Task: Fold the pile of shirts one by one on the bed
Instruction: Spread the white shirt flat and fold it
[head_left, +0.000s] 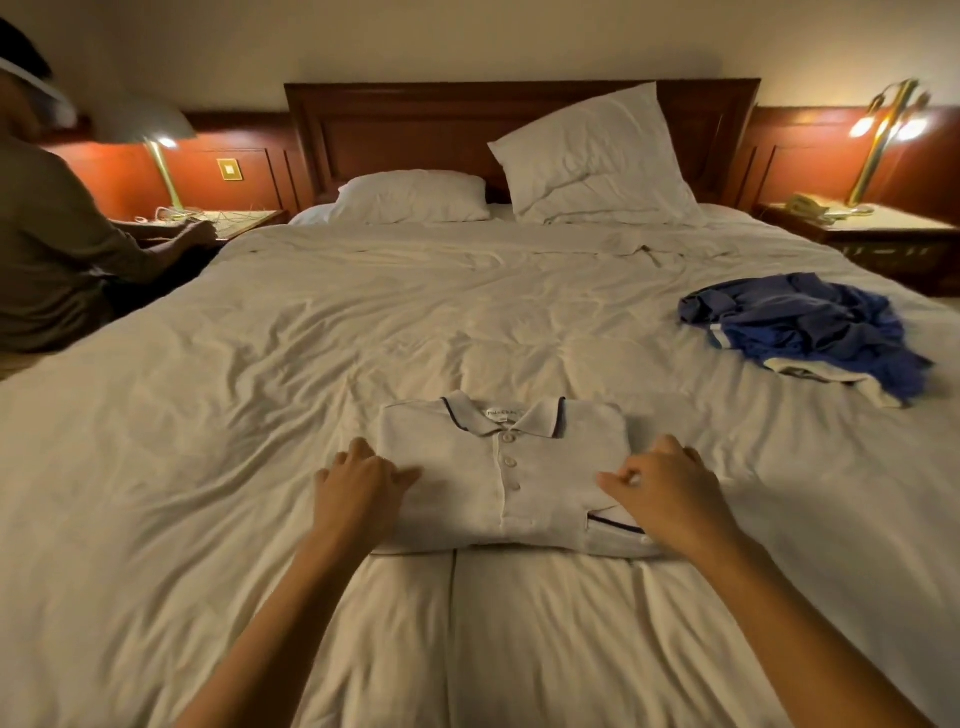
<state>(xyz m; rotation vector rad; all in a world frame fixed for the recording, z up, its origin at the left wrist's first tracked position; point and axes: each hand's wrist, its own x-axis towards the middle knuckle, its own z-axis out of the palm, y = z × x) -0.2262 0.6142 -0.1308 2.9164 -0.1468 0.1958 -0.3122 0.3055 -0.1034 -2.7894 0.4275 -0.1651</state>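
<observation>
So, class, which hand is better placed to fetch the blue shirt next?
Probably the right hand: the blue shirt lies crumpled on its side; the left hand would have to cross the white shirt.

Bedroom — bed (311, 338), headboard (415, 130), bedside lamp (145, 122)

The single wide head view looks from the foot of the bed (156, 467) forward and down along it toward its headboard (415, 124), close above its near end
</observation>
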